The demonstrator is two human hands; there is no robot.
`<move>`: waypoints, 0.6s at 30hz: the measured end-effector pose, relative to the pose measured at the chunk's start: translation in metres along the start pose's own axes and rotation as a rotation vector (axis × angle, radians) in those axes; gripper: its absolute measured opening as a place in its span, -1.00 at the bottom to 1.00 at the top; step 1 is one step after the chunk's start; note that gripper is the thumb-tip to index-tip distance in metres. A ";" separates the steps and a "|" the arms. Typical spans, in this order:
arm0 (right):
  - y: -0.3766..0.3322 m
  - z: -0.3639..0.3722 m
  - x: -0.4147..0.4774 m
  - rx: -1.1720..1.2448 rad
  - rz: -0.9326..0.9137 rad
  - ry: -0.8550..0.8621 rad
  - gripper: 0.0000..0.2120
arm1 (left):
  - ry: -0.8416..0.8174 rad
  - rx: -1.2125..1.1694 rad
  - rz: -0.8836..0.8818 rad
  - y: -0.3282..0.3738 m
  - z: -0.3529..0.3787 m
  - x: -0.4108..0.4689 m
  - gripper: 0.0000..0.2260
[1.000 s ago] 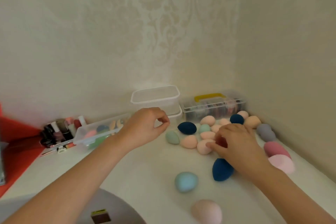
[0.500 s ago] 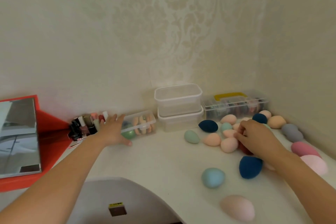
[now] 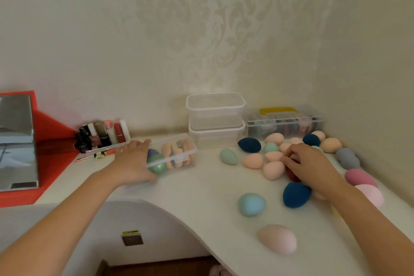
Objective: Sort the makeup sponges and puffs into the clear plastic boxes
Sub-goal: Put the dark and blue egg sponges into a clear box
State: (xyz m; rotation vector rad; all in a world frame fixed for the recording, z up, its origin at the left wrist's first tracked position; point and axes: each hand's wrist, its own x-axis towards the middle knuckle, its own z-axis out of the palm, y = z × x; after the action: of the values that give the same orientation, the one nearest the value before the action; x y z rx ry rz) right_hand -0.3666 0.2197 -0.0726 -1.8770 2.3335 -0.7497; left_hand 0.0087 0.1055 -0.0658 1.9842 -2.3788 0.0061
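Note:
My left hand (image 3: 134,162) grips the left end of a small clear box (image 3: 179,152), thumb at the near side and fingers over the far side. The box lies on the white table and holds peach puffs and a green sponge. My right hand (image 3: 310,167) is curled over a dark red sponge (image 3: 291,174) in a pile of peach sponges (image 3: 273,170). Loose around it lie navy sponges (image 3: 295,195), a light blue one (image 3: 251,204), a pale pink one (image 3: 277,238) and a green one (image 3: 228,156). Two clear boxes (image 3: 216,114) stand stacked at the wall.
A compartment box with a yellow handle (image 3: 284,121) sits in the corner, with grey (image 3: 347,158) and pink (image 3: 359,177) sponges along the right wall. A tray of nail polish bottles (image 3: 103,135) and a red-framed mirror (image 3: 15,141) stand at the left. The table's front edge curves inward.
My left hand left the stacked boxes, swung left to the small clear box and closed round its end. My right hand stayed on the sponge pile. The view shifted left.

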 end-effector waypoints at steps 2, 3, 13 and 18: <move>0.000 -0.001 -0.003 0.020 -0.003 0.003 -0.90 | 0.052 -0.061 -0.025 0.004 -0.004 -0.017 -0.01; 0.000 -0.001 -0.003 0.024 -0.002 0.006 -0.90 | 0.083 -0.104 -0.048 0.006 -0.006 -0.028 -0.01; 0.011 -0.018 -0.007 0.195 0.117 0.203 -0.91 | 0.347 -0.672 0.260 0.123 -0.077 -0.075 -0.05; 0.029 -0.025 0.006 0.080 0.304 0.188 -0.86 | 0.246 -0.469 0.427 0.215 -0.104 -0.012 -0.03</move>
State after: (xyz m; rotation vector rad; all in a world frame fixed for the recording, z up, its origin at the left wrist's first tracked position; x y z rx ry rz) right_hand -0.4023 0.2266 -0.0610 -1.4278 2.5731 -0.9994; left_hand -0.1971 0.1592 0.0428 1.1854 -2.3181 -0.2516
